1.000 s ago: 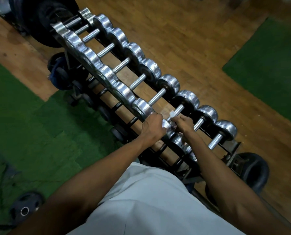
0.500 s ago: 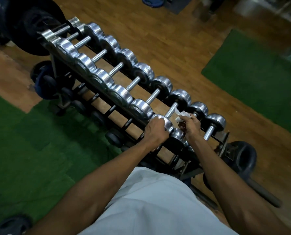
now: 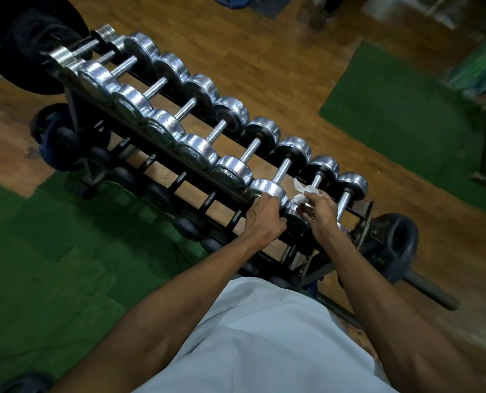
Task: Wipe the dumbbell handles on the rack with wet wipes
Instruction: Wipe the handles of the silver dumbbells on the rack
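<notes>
Head view, looking down on a long black steel rack [image 3: 162,148] of chrome dumbbells running from 10 o'clock to 4 o'clock across a wooden floor [image 3: 264,52], green mats either side.

Change: half a second back the white crumpled wet wipe [image 3: 304,194] was pressed against the bar of the third dumbbell from the near end; a second back it sat further up that same bar. Now the wipe is drawn clear of that chrome handle [image 3: 281,171] and sits just beside the next one toward 4 o'clock, the thinner chrome handle [image 3: 317,180]. Judgement: third bar likely finished, shift to the neighbour under way; the seven or so bars toward 10 o'clock are not yet reached.

Right hand [image 3: 321,214]: fingers curled, pinching the wipe at its lower edge, loose tail sticking up toward 11 o'clock. Whether the wipe touches the thin handle, cannot tell; blur.

Left hand [image 3: 264,217]: fingers wrapped over the near chrome head [image 3: 267,188] of the third dumbbell, gripping it, apparently steadying.

Black weight plate [image 3: 397,239] lies on the floor at 4 o'clock.
</notes>
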Demonstrator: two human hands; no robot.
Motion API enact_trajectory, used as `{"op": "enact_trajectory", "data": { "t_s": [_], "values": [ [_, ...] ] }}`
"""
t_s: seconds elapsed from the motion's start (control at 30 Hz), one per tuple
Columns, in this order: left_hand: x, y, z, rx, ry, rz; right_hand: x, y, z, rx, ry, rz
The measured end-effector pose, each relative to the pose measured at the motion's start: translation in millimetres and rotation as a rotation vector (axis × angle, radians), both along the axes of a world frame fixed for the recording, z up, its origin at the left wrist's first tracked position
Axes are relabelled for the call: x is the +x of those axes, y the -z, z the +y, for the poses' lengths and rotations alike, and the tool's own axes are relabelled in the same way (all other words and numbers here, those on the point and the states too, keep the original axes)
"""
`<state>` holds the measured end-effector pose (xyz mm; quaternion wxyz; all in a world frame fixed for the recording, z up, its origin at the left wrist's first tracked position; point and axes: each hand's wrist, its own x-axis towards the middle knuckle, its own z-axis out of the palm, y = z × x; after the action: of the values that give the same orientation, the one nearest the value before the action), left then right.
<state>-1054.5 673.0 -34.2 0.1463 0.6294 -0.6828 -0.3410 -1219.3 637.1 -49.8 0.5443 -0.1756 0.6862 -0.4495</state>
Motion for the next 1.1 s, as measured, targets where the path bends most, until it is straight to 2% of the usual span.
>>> {"op": "enact_trajectory", "data": {
  "t_s": [0.3, 0.63, 0.73, 0.93, 1.1],
  "values": [
    [-23, -5, 1, -0.026, -0.006, -0.013, -24, 0, 4, 0.018, 0.103, -0.042],
    [-64, -12, -11, 0.04, -0.076, -0.096, -65, 10, -25, 0.055, -0.05, 0.077],
    [-76, -12, -17, 0.047, -0.096, -0.092, -82, 17, -34, 0.023, -0.231, 0.212],
    [-94, -9, -22, 0.054, -0.141, -0.108, -105, 34, -49, -0.12, -0.81, 0.56],
    [-110, -3, -23, 0.093, -0.219, -0.153, -107, 42, -65, -0.207, -1.075, 0.716]
  ]
}}
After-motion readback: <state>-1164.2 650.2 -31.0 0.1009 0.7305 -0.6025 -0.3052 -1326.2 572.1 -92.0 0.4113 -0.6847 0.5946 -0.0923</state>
